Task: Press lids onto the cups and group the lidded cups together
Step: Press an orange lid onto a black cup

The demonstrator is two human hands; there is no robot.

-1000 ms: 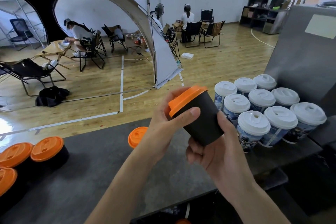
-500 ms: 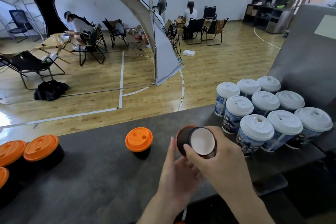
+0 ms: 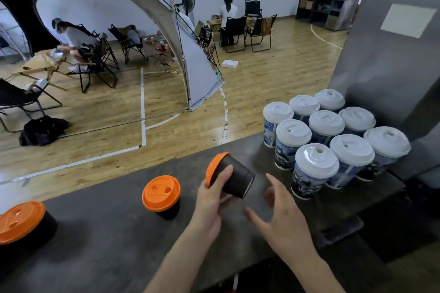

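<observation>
In the head view, the left hand point(image 3: 209, 200) grips a black cup point(image 3: 234, 179) tipped on its side above the counter point(image 3: 107, 245), its orange lid point(image 3: 213, 169) pointing to ten o'clock, while the right hand point(image 3: 283, 219) hovers at its four o'clock, fingers spread and holding nothing, with white-lidded cups point(image 3: 333, 135) grouped at two o'clock.

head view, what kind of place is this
Probably a sports hall used as a makeshift work space: court lines on the wooden floor, a tent arch, and folding camp chairs.
</observation>
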